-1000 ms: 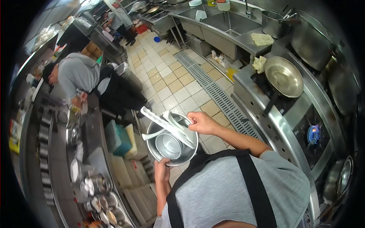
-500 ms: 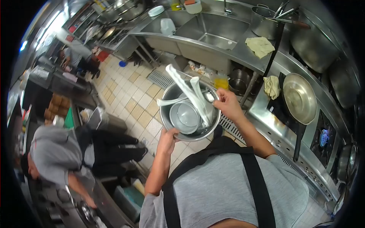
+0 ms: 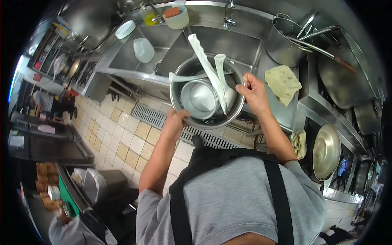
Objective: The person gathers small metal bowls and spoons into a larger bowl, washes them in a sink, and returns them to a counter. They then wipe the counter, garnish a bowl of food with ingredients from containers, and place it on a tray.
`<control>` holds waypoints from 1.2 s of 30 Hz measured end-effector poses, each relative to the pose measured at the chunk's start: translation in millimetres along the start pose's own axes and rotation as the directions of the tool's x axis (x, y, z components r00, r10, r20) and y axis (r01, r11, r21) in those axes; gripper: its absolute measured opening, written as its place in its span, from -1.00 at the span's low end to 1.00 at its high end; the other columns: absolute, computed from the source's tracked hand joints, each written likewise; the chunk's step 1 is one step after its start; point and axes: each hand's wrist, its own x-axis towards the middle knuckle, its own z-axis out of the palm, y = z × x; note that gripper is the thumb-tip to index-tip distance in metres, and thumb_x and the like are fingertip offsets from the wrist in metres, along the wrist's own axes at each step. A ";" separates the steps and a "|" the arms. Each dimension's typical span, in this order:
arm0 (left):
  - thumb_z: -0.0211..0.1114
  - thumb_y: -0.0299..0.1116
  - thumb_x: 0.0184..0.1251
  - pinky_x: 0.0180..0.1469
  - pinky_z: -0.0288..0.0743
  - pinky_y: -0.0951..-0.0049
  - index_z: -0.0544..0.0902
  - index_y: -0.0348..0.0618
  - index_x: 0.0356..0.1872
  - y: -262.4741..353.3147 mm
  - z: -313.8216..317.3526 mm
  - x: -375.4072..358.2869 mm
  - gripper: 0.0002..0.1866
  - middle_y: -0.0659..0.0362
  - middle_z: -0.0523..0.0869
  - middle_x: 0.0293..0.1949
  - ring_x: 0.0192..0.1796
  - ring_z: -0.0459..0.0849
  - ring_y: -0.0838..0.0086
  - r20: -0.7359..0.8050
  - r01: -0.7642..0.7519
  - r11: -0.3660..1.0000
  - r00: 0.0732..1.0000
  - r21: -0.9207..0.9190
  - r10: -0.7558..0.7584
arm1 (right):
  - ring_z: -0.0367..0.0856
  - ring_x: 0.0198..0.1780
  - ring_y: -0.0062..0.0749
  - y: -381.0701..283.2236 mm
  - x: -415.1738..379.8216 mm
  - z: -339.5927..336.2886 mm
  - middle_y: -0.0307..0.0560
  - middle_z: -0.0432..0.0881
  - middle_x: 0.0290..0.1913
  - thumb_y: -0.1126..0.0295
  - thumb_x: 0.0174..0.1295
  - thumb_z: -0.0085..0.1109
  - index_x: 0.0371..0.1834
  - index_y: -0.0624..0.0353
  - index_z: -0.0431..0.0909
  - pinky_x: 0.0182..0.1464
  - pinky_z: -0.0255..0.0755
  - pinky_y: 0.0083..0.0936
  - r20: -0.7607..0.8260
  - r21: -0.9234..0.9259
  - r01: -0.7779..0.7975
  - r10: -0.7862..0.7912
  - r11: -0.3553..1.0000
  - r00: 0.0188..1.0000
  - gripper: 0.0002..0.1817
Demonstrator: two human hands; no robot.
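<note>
A round metal pot (image 3: 216,123) is held up in front of me between both hands, level with the sink's front edge. My left hand (image 3: 173,123) grips its near left rim, thumb on the inside. On the right rim, my right hand (image 3: 254,93) is closed with thumb and fingers. Inside the pot sit a smaller round container (image 3: 199,99) and several white-handled utensils (image 3: 209,67), whose handles stick out over the far rim. Their lower ends are partly hidden in the pot.
Ahead is a steel sink (image 3: 249,49) with a white plastic jug (image 3: 143,50) in its left basin. A cloth (image 3: 282,84) and a stockpot (image 3: 281,47) with utensils stand right. Further right are a frying pan (image 3: 326,151) and a lit burner (image 3: 344,166). A co-worker (image 3: 77,230) is lower left.
I have turned and come closer to the sink, with the pot still in both hands. My right hand has shifted from the utensils' spoon-like end to the pot's rim.
</note>
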 end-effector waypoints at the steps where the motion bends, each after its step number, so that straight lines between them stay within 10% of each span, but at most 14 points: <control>1: 0.16 -0.50 0.04 -0.52 0.42 0.47 0.51 -0.34 -0.20 3.5 -5.9 36.2 -0.74 0.12 0.56 -0.42 -0.49 0.54 0.44 0.030 -0.007 1.000 1.000 0.018 0.007 | 0.07 -0.55 -0.77 7.0 21.3 0.0 -0.46 0.13 -0.63 0.50 0.02 0.20 -0.64 0.10 0.16 -0.53 -0.02 -0.68 -0.008 0.012 -0.008 0.008 1.000 1.000 -0.67; 12: 0.20 -0.52 -0.07 -0.63 0.31 0.43 0.53 -0.31 -0.46 17.9 0.0 348.1 -0.89 0.12 0.56 -0.59 -0.64 0.50 0.45 0.264 0.203 0.940 0.924 0.272 -0.276 | 0.47 -0.64 -0.56 83.1 249.6 -27.2 -0.19 0.54 -0.58 0.11 0.22 0.12 -0.34 0.20 0.55 -0.51 0.36 -0.56 -0.185 -0.595 -0.312 0.251 0.741 0.950 -0.67; 17: 0.18 -0.55 -0.07 -0.72 0.30 0.43 0.51 -0.35 -0.54 -49.3 12.3 448.6 -0.93 0.09 0.53 -0.63 -0.60 0.56 0.38 0.233 0.319 0.887 0.884 0.334 -0.406 | 0.50 -0.61 -0.56 157.5 356.0 -60.1 -0.19 0.60 -0.40 0.19 0.26 0.05 -0.10 0.20 0.53 -0.55 0.40 -0.59 -0.235 -0.446 -0.407 0.335 0.797 0.912 -0.68; 19: 0.02 -0.66 0.00 -0.51 0.69 0.17 0.31 -0.35 0.13 -91.8 13.0 485.9 -0.46 -0.16 0.58 -0.18 -0.43 0.70 0.10 0.172 0.490 0.781 0.794 0.388 -0.584 | 0.51 -0.60 -0.53 189.9 403.3 -73.9 -0.14 0.60 -0.32 0.17 0.30 -0.03 0.05 0.22 0.46 -0.58 0.40 -0.59 -0.240 -0.400 -0.447 0.379 0.800 0.894 -0.61; 23: 0.02 -0.64 0.04 -0.49 0.70 0.19 0.24 -0.13 0.26 -155.1 14.7 515.5 -0.37 -0.15 0.57 -0.09 -0.32 0.71 0.08 0.164 0.510 0.768 0.782 0.387 -0.601 | 0.51 -0.50 -0.51 231.1 473.9 -76.0 -0.08 0.52 -0.16 -0.08 0.32 -0.11 0.13 0.15 0.38 -0.56 0.42 -0.61 -0.376 -0.143 -0.525 0.445 0.839 0.813 -0.45; 29: 0.08 -0.56 0.07 -0.40 0.72 0.30 0.23 0.03 0.33 -192.5 37.9 543.6 -0.31 -0.03 0.57 0.01 -0.23 0.71 0.16 0.176 0.464 0.798 0.811 0.385 -0.557 | 0.54 -0.43 -0.44 294.9 531.3 -104.6 -0.05 0.54 -0.05 -0.03 0.32 -0.05 0.04 0.12 0.48 -0.41 0.50 -0.48 -0.131 0.066 -0.670 0.672 0.740 0.729 -0.53; 32: 0.13 -0.52 0.07 -0.37 0.72 0.32 0.26 0.00 0.32 -178.8 52.5 552.1 -0.33 -0.03 0.57 0.02 -0.18 0.70 0.18 0.161 0.506 0.741 0.768 0.442 -0.620 | 0.56 -0.12 -0.32 274.8 522.6 -93.6 -0.11 0.60 -0.12 0.18 0.23 0.16 0.10 0.12 0.47 0.00 0.44 -0.46 -0.160 0.174 -0.594 0.617 0.786 0.770 -0.59; 35: 0.14 -0.49 0.08 -0.28 0.69 0.34 0.31 -0.05 0.30 -175.6 61.3 568.8 -0.36 -0.03 0.58 0.01 -0.11 0.69 0.25 0.145 0.450 0.739 0.799 0.501 -0.584 | 0.51 -0.01 -0.36 275.1 511.4 -87.4 -0.13 0.59 -0.10 0.28 0.19 0.20 0.00 0.17 0.52 0.00 0.43 -0.44 -0.136 -0.312 -0.075 0.034 0.947 0.990 -0.66; 36: 0.15 -0.49 0.09 -0.25 0.66 0.35 0.37 -0.10 0.25 -190.3 55.7 583.3 -0.41 -0.02 0.60 -0.05 -0.12 0.68 0.29 0.125 0.132 0.650 0.934 0.748 -0.334 | 0.51 -0.01 -0.36 280.8 508.7 -92.9 -0.13 0.59 -0.10 0.28 0.19 0.20 0.00 0.17 0.52 0.00 0.43 -0.44 -0.147 -0.310 -0.075 0.030 0.948 0.989 -0.66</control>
